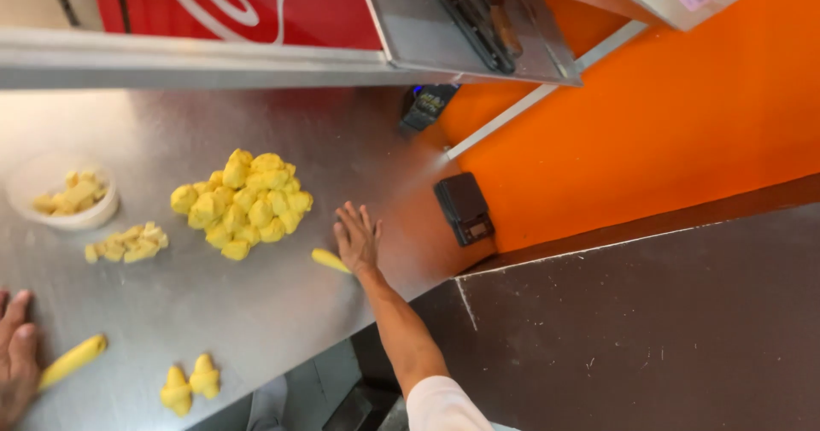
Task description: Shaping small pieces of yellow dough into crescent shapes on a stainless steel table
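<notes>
Lying beside right hand (356,237): dough roll (330,261)

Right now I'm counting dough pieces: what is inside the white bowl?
The white bowl on the steel table holds a few pale yellow dough pieces. Its near rim hides anything lying lower inside.

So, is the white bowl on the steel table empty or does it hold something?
Not empty. The white bowl holds a few yellow dough pieces, lying low inside it, well under the rim. More pieces lie beside it on the steel table.

A commercial kitchen: steel worktop (282,311), yellow dough pieces (243,205), small scale (464,209).
</notes>
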